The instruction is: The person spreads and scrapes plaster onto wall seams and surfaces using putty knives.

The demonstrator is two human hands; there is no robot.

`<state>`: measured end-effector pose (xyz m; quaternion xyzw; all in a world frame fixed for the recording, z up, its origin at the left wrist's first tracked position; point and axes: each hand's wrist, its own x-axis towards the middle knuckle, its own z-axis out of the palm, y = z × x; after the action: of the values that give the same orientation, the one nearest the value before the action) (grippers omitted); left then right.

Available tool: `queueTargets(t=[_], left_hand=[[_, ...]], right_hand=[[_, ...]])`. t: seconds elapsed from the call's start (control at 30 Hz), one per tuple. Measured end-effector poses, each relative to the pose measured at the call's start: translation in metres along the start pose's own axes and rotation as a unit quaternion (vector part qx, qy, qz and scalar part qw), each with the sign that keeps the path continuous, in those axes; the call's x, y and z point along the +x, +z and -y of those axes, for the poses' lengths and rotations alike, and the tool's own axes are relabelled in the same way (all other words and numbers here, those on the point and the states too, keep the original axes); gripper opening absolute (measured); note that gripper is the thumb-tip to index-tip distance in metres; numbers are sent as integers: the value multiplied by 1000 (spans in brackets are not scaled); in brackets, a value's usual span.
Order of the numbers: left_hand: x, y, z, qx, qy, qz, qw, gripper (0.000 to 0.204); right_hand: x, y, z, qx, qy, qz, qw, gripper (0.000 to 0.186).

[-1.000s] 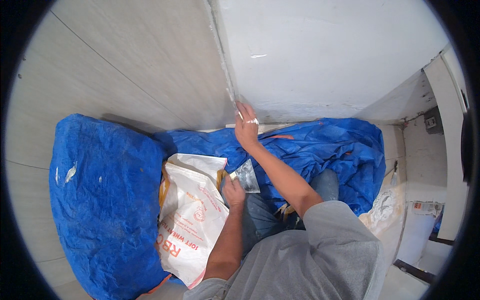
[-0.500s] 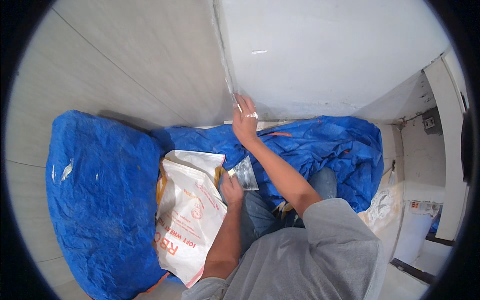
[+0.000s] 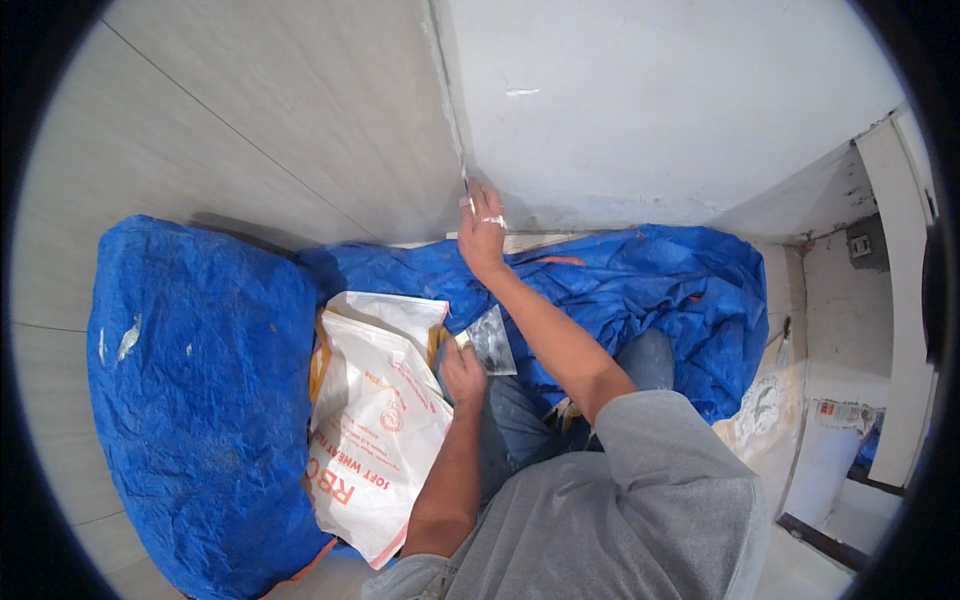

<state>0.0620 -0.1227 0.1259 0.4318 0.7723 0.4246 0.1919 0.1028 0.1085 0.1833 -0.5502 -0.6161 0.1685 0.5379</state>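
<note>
The seam [image 3: 448, 105] is in the corner where the grey panelled wall [image 3: 250, 130] meets the white wall [image 3: 660, 110]; white filler shows along it. Your right hand [image 3: 482, 225] is at its lower part, with the fingers near together and white smears on them. Something thin seems to be between them and the thumb, but I cannot tell if they grip it. As I judge, the step in hand is working the filler into this seam.

Below, your left hand [image 3: 463, 375] is clamped on the near left edge of the flat metal plate [image 3: 493, 345], which is grey-smeared and lies over your leg [image 3: 510, 430]. The white sack [image 3: 385, 410] is just left of this hand, and the blue tarp [image 3: 200, 400] is farther left.

The next move, I think, calls for light, even pressure along the corner, with the plate held steady and near.
</note>
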Motion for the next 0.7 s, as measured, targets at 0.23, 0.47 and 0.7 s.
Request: queueTargets(t=[0.23, 0.47, 0.7], left_hand=[[0, -4, 1, 5, -33, 42, 999, 36], [2, -2, 1, -6, -7, 24, 1000, 27], [0, 0, 6, 2, -6, 34, 999, 28]], right_hand=[[-21, -17, -16, 28, -6, 23, 999, 39], [-12, -6, -31, 33, 41, 18, 998, 40], [-18, 12, -31, -41, 10, 10, 999, 44]])
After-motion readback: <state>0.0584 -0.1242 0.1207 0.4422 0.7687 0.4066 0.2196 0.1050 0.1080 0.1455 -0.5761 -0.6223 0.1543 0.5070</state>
